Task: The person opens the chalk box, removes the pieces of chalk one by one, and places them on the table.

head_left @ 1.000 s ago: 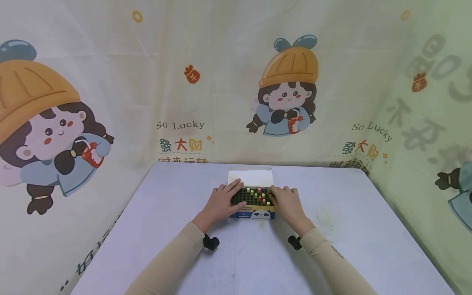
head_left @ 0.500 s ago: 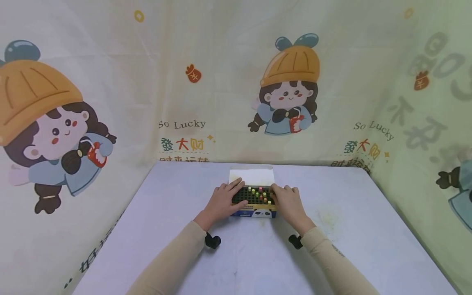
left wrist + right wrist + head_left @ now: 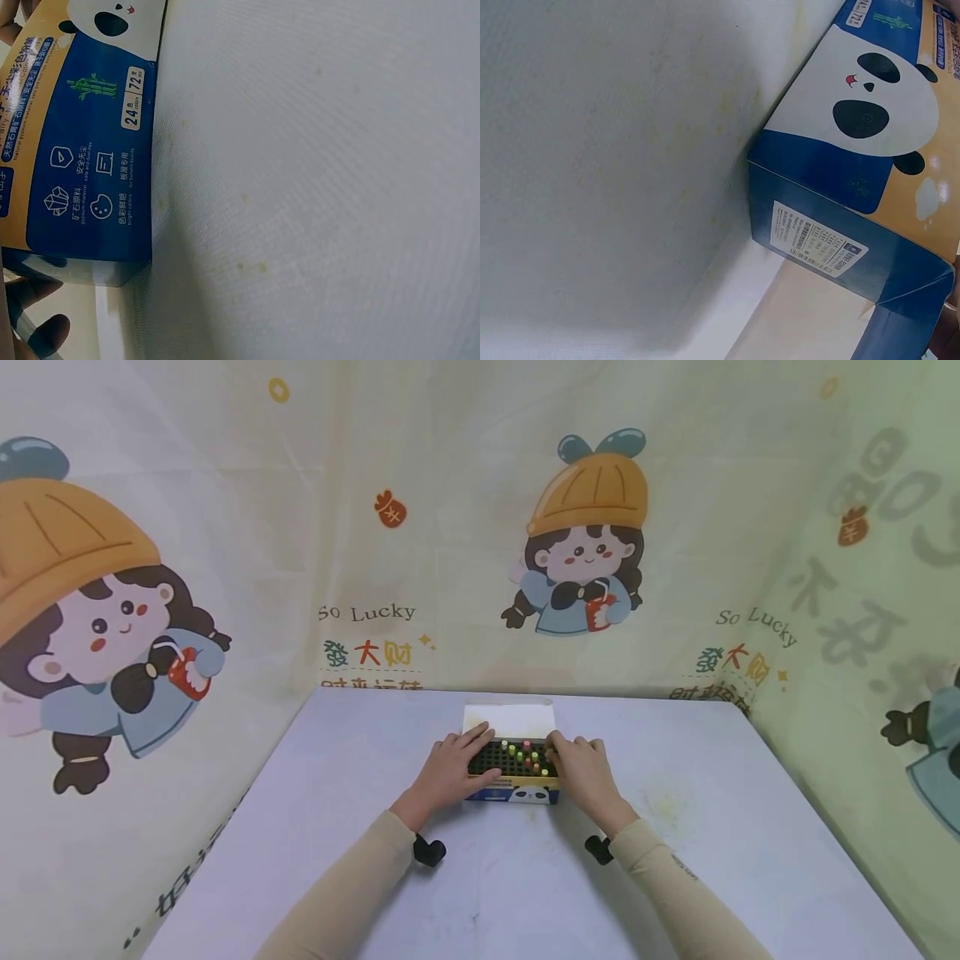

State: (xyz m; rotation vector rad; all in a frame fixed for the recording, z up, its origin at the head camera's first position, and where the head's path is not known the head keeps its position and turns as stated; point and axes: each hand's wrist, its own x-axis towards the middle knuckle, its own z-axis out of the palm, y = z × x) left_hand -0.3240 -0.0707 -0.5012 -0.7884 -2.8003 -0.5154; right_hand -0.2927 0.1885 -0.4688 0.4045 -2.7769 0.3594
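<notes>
A blue and yellow chalk box point(image 3: 501, 793) with a panda face stands on the table, its white lid point(image 3: 510, 720) folded back. Inside, a black holder full of holes point(image 3: 495, 758) carries several chalk sticks point(image 3: 527, 746) upright on its right half. My left hand point(image 3: 447, 768) grips the box across its left end, thumb at the front edge and fingers toward the back. At the right end, the curled fingers of my right hand point(image 3: 587, 772) pinch a chalk stick, mostly hidden behind them. Both wrist views show mainly the box's printed front point(image 3: 90, 157) and labelled right end point(image 3: 825, 232).
The box sits toward the back of a white-covered table point(image 3: 517, 885). A printed curtain point(image 3: 450, 552) rises behind and on both sides. Black wrist cameras point(image 3: 430, 852) sit under each sleeve cuff.
The right fingers shift only very slightly at the holder's right end. The left hand and the box stay put; the head view sways a little.
</notes>
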